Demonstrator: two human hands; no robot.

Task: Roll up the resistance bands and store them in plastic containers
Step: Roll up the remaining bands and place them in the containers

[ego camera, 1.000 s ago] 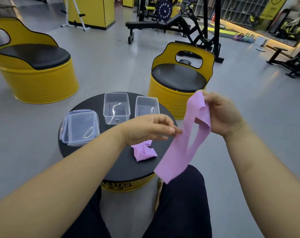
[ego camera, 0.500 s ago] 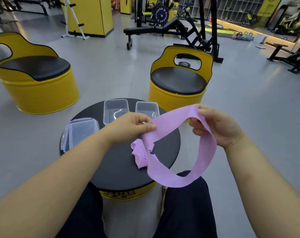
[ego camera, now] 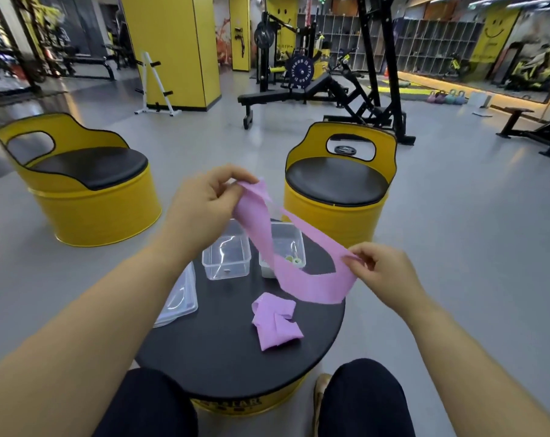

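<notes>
A pink resistance band (ego camera: 302,279) hangs as an open loop above the round black table (ego camera: 223,345). My left hand (ego camera: 204,205) pinches its upper end, raised over the table's far side. My right hand (ego camera: 382,268) pinches its lower right end. A second pink band (ego camera: 275,324) lies crumpled on the table. Two clear plastic containers stand open at the table's far edge: the left container (ego camera: 226,258) and the right container (ego camera: 283,250), partly hidden behind the held band. Clear lids (ego camera: 179,299) lie stacked at the table's left edge.
A yellow barrel chair (ego camera: 336,190) stands just beyond the table, another yellow barrel chair (ego camera: 81,184) to the left. My knees (ego camera: 361,402) sit against the table's near side. Gym benches and racks stand farther back on the grey floor.
My left hand has taken hold of the band and lifted its end up and away. My right hand came down and right, stretching the loop out. The view tilted up.
</notes>
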